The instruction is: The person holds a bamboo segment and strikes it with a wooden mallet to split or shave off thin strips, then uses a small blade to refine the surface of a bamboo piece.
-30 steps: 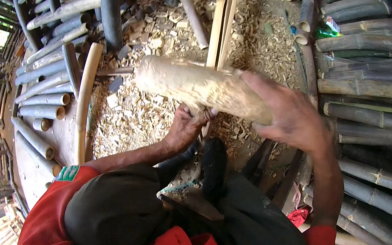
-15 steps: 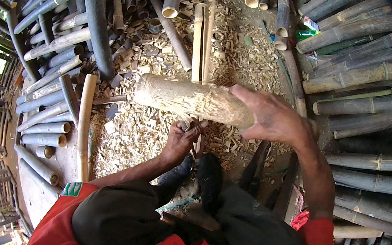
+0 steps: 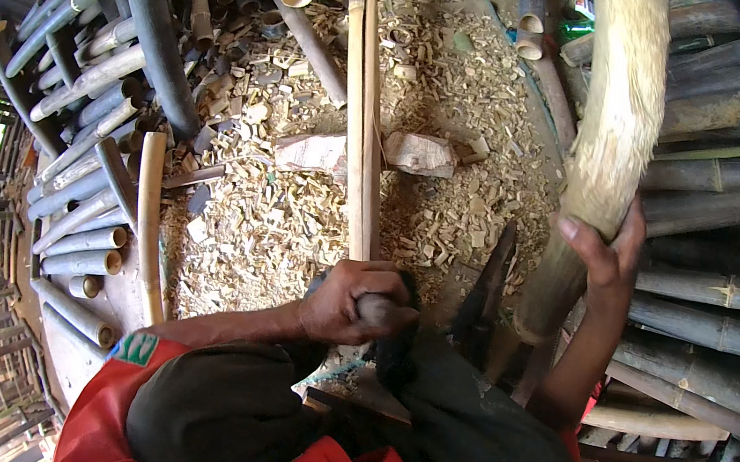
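Note:
My right hand (image 3: 607, 260) grips a thick, pale, shaved bamboo piece (image 3: 612, 123) that stands nearly upright at the right of the view. My left hand (image 3: 351, 299) is closed on a rounded grey tool handle (image 3: 375, 308) just above my knees. A dark pointed blade (image 3: 488, 281) rises between the two hands; whether it joins the handle is hidden. Two long pale bamboo strips (image 3: 362, 117) run away from my left hand over a floor of wood chips (image 3: 286, 219).
Dark bamboo poles (image 3: 148, 30) are stacked at the left and more poles (image 3: 722, 214) at the right. A pale split stick (image 3: 149, 219) lies at the left. Two wood blocks (image 3: 419, 153) sit among the chips. My legs in dark trousers (image 3: 455, 432) fill the bottom.
The pale bamboo piece lay crosswise with both hands at it; now it stands upright at the right in my right hand alone. My left hand has let go and closed on the tool handle.

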A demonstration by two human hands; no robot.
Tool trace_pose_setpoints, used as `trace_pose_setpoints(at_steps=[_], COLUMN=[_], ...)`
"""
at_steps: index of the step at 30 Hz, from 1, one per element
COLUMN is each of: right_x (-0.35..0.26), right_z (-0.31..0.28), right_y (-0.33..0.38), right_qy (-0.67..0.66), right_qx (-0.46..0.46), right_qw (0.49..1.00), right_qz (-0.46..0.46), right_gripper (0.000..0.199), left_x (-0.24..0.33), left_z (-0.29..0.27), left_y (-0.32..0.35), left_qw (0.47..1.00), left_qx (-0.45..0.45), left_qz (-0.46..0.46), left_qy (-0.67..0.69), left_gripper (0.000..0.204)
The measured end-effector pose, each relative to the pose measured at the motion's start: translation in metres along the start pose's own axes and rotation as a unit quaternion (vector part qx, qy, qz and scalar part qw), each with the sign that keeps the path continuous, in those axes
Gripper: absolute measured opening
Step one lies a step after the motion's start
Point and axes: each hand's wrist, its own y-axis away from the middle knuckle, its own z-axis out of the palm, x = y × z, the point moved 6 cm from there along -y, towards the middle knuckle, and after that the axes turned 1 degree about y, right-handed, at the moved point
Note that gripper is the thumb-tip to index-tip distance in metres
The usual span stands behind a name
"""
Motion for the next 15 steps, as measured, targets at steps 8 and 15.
trace_pose_setpoints(at_steps=[8,15], right_x=[0.044,0.07], right_z=[-0.013,-0.013], right_y=[0.038,0.055], right_qy=[-0.033,-0.045], right_qx=[0.037,0.043], right_qw=[0.997,0.99], right_qz=[0.065,0.127], right_gripper=[0.082,0.083], left_x=[-0.071,-0.112], left_z=[-0.01,0.056], left_y=[-0.094,-0.082], left_qw=[0.912,0.868], left_qx=[0.02,-0.095], left_qz=[-0.31,-0.4], left_qy=[0.269,0.28], left_gripper=[0.043,0.025])
